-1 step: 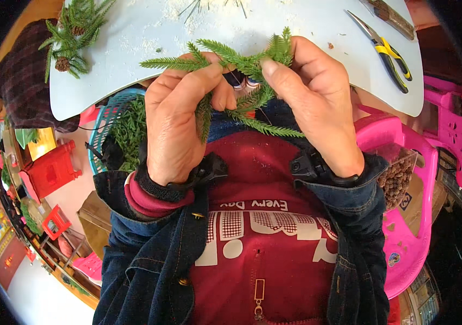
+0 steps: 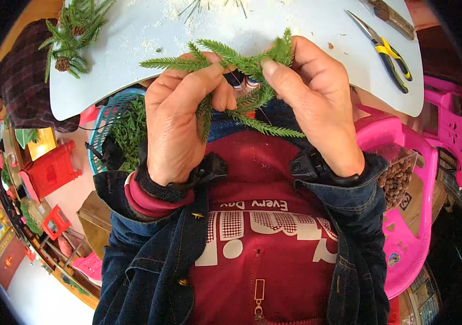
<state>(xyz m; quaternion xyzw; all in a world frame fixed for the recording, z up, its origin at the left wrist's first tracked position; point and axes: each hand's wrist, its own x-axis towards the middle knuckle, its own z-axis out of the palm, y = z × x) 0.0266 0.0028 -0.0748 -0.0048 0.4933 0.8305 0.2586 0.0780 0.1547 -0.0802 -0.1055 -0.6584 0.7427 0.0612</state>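
Observation:
Between my two hands, just off the near edge of the white table (image 2: 128, 65), is a green artificial pine sprig (image 2: 250, 66) with several needled branches. My left hand (image 2: 179, 108) pinches it on the left side, thumb and fingers closed, and branches poke out above and below. My right hand (image 2: 318, 103) grips its right part between thumb and fingers. One branch droops to the lower right, below the right hand. A thin wire or stem shows faintly between the hands; its ends cannot be made out.
A pine bunch with cones (image 2: 71, 40) lies at the table's far left. Pliers with yellow-black handles (image 2: 387, 54) and a knife-like tool (image 2: 391, 19) lie at the right. A blue basket of greenery (image 2: 101, 122) stands below left. Pink plastic chairs (image 2: 426, 206) are at right, beside a bag of small cones (image 2: 399, 179).

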